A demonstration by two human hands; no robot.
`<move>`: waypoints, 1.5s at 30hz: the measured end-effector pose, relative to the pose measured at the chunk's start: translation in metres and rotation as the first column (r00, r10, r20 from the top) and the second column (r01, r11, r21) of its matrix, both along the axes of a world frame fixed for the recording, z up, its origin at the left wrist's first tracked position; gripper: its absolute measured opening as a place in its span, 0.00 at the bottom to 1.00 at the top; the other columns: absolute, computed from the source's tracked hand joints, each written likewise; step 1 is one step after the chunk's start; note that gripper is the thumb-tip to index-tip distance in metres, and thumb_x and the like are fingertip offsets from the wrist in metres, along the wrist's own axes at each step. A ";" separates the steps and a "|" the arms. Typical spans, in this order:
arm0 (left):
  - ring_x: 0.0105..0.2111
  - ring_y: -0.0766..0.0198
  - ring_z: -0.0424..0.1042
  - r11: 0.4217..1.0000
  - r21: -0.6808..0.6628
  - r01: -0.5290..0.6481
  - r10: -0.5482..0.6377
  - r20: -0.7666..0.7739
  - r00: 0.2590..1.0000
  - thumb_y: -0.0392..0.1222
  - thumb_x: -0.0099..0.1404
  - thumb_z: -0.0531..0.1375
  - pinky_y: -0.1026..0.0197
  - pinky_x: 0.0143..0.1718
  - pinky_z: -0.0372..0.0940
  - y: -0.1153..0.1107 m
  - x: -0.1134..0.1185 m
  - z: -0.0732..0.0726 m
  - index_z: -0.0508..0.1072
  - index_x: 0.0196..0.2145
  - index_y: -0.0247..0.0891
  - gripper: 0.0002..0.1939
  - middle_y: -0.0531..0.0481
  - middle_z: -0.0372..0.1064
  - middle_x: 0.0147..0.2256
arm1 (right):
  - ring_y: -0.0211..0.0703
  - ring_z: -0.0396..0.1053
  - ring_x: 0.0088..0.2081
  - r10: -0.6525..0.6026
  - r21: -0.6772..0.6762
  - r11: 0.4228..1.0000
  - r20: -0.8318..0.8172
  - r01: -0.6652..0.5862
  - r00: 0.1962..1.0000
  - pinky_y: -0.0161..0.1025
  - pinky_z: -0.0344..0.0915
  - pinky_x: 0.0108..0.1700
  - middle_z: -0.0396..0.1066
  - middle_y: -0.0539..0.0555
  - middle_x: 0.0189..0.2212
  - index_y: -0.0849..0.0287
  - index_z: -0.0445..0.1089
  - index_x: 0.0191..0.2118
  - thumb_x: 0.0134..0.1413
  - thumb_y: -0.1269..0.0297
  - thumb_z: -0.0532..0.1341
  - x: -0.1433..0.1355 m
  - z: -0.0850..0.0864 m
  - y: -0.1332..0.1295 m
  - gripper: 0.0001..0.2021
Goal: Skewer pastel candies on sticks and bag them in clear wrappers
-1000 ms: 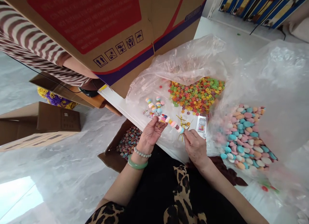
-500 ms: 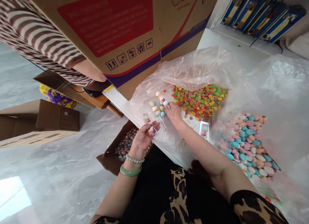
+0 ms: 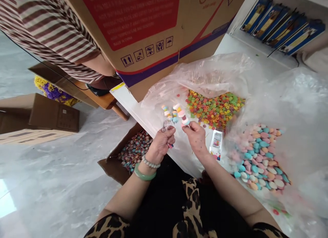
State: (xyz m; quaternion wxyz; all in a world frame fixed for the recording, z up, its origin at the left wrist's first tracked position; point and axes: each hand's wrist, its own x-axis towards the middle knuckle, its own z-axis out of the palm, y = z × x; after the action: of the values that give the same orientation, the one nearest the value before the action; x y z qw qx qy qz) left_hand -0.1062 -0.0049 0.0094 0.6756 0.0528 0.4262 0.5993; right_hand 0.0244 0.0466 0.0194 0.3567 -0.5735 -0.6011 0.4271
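My right hand pinches the stick of a candy skewer, a row of pastel sweets threaded on it and tilted up to the left. Close beside it, my left hand has its fingers closed on a small clear printed wrapper; its pink and blue end shows below the fingers. Just beyond both hands, more candy skewers lie on the clear plastic sheet. A pile of small ring gummies spreads behind my right hand. The stack of printed wrappers rests right of my right wrist.
Pastel oval sweets lie in plastic at the right. A tall carton stands at the back. Below the table's left edge, an open box holds many wrapped candies. A person in a striped shirt is at far left.
My right hand has lifted a candy skewer off the sheet and drawn it nearer. My left hand has turned over, closing its fingers on the wrapper, and moved toward the right hand.
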 end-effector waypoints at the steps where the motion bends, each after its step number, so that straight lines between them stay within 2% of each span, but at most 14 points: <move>1: 0.13 0.77 0.50 1.000 -0.004 0.011 -0.012 -0.064 0.998 0.43 0.51 0.70 0.70 0.15 0.45 0.000 0.007 0.000 0.70 0.29 0.35 0.14 0.63 0.52 0.16 | 0.35 0.49 0.24 -0.006 0.005 1.000 0.014 0.006 1.000 0.36 0.48 0.27 0.49 0.43 0.19 0.55 0.54 0.20 0.47 0.58 0.61 0.002 0.001 -0.008 0.15; 4: 0.14 0.74 0.58 0.996 0.019 0.089 -0.084 -0.190 0.978 0.54 0.54 0.68 0.69 0.13 0.47 -0.001 0.026 0.000 0.73 0.37 0.36 0.21 0.59 0.60 0.19 | 0.36 0.52 0.24 -0.026 0.031 0.999 0.069 0.023 0.997 0.35 0.51 0.27 0.53 0.43 0.18 0.55 0.58 0.20 0.47 0.60 0.60 0.005 0.003 -0.024 0.12; 8: 0.13 0.73 0.60 0.994 0.036 0.099 -0.091 -0.186 0.978 0.51 0.49 0.72 0.69 0.13 0.49 -0.002 0.037 0.000 0.72 0.36 0.35 0.22 0.59 0.61 0.18 | 0.36 0.56 0.22 0.015 0.008 1.000 0.028 -0.015 1.000 0.34 0.55 0.28 0.57 0.43 0.16 0.55 0.61 0.20 0.48 0.61 0.59 0.011 0.005 -0.031 0.10; 12: 0.16 0.72 0.65 0.997 0.023 0.069 -0.066 -0.120 0.991 0.48 0.51 0.71 0.69 0.14 0.55 0.004 0.023 0.005 0.72 0.38 0.35 0.21 0.54 0.69 0.24 | 0.39 0.64 0.27 0.021 0.049 0.999 -0.036 -0.019 0.999 0.36 0.61 0.32 0.66 0.47 0.22 0.56 0.71 0.31 0.54 0.58 0.58 0.041 0.009 -0.037 0.09; 13: 0.17 0.72 0.66 0.998 0.034 0.060 -0.057 -0.102 0.993 0.47 0.51 0.71 0.69 0.15 0.57 0.006 0.017 0.007 0.72 0.38 0.34 0.20 0.53 0.70 0.27 | 0.40 0.66 0.29 0.011 0.084 0.996 -0.018 -0.010 1.000 0.36 0.62 0.33 0.68 0.48 0.24 0.56 0.72 0.34 0.57 0.58 0.57 0.052 0.009 -0.039 0.10; 15: 0.19 0.72 0.68 0.996 0.061 0.058 -0.053 -0.086 0.995 0.46 0.52 0.71 0.69 0.15 0.59 0.009 0.007 0.009 0.73 0.39 0.34 0.20 0.51 0.72 0.31 | 0.41 0.68 0.29 0.029 0.145 0.989 0.073 -0.039 0.997 0.38 0.63 0.35 0.69 0.49 0.25 0.55 0.73 0.35 0.59 0.58 0.56 0.073 0.010 -0.046 0.11; 19: 0.21 0.69 0.71 0.990 0.115 0.076 -0.058 -0.155 0.986 0.44 0.53 0.70 0.68 0.17 0.60 0.009 0.005 0.005 0.74 0.41 0.34 0.20 0.51 0.73 0.30 | 0.42 0.71 0.31 0.029 0.224 0.972 0.203 -0.075 0.979 0.38 0.65 0.36 0.74 0.50 0.28 0.54 0.74 0.35 0.60 0.60 0.57 0.095 0.008 -0.062 0.09; 22: 0.22 0.67 0.72 0.989 0.110 0.103 -0.071 -0.260 0.963 0.46 0.56 0.69 0.67 0.24 0.64 0.006 0.014 0.000 0.75 0.42 0.34 0.19 0.49 0.73 0.25 | 0.42 0.72 0.32 0.041 0.241 0.966 0.232 -0.098 0.972 0.37 0.66 0.37 0.76 0.51 0.31 0.54 0.74 0.35 0.61 0.62 0.56 0.095 0.004 -0.067 0.10; 25: 0.22 0.66 0.72 0.981 0.110 0.161 -0.120 -0.312 0.942 0.49 0.57 0.67 0.66 0.26 0.64 0.003 0.021 -0.001 0.76 0.42 0.33 0.19 0.47 0.74 0.23 | 0.42 0.73 0.34 0.043 0.252 0.961 0.275 -0.115 0.961 0.38 0.65 0.37 0.77 0.52 0.32 0.54 0.74 0.35 0.61 0.63 0.55 0.093 0.000 -0.066 0.10; 33: 0.21 0.66 0.70 0.979 0.105 0.172 -0.118 -0.392 0.912 0.51 0.58 0.65 0.65 0.25 0.64 0.001 0.032 -0.005 0.76 0.40 0.34 0.18 0.49 0.74 0.23 | 0.40 0.67 0.26 0.057 0.226 0.965 0.314 -0.133 0.948 0.36 0.60 0.31 0.71 0.49 0.24 0.55 0.72 0.33 0.62 0.62 0.54 0.086 -0.012 -0.069 0.11; 38: 0.20 0.67 0.68 0.956 0.082 0.280 -0.182 -0.585 0.791 0.40 0.57 0.62 0.68 0.23 0.60 0.001 0.029 -0.007 0.77 0.37 0.38 0.09 0.53 0.70 0.19 | 0.40 0.65 0.26 0.025 0.200 0.974 0.370 -0.106 0.929 0.36 0.56 0.31 0.68 0.49 0.22 0.55 0.71 0.30 0.60 0.61 0.53 0.084 -0.020 -0.062 0.12; 40: 0.19 0.68 0.66 0.946 0.062 0.317 -0.214 -0.616 0.758 0.37 0.56 0.62 0.68 0.22 0.59 0.001 0.026 -0.008 0.78 0.35 0.39 0.08 0.55 0.68 0.18 | 0.41 0.65 0.26 0.031 0.175 0.979 0.382 -0.105 0.924 0.36 0.55 0.31 0.68 0.49 0.22 0.55 0.70 0.29 0.60 0.60 0.53 0.082 -0.021 -0.059 0.12; 45: 0.18 0.68 0.66 0.941 0.026 0.336 -0.271 -0.535 0.800 0.39 0.57 0.62 0.68 0.22 0.60 0.003 0.023 -0.016 0.77 0.34 0.36 0.07 0.53 0.68 0.18 | 0.40 0.62 0.26 0.079 0.018 0.996 0.280 -0.087 0.957 0.37 0.54 0.31 0.64 0.48 0.21 0.55 0.68 0.26 0.55 0.60 0.55 0.073 -0.023 -0.058 0.11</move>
State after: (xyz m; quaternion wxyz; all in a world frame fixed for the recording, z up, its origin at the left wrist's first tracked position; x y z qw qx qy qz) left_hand -0.0830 -0.0024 -0.0066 0.6167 0.3219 0.5431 0.4703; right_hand 0.0972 -0.0114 -0.0038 0.2586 -0.5968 -0.6753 0.3476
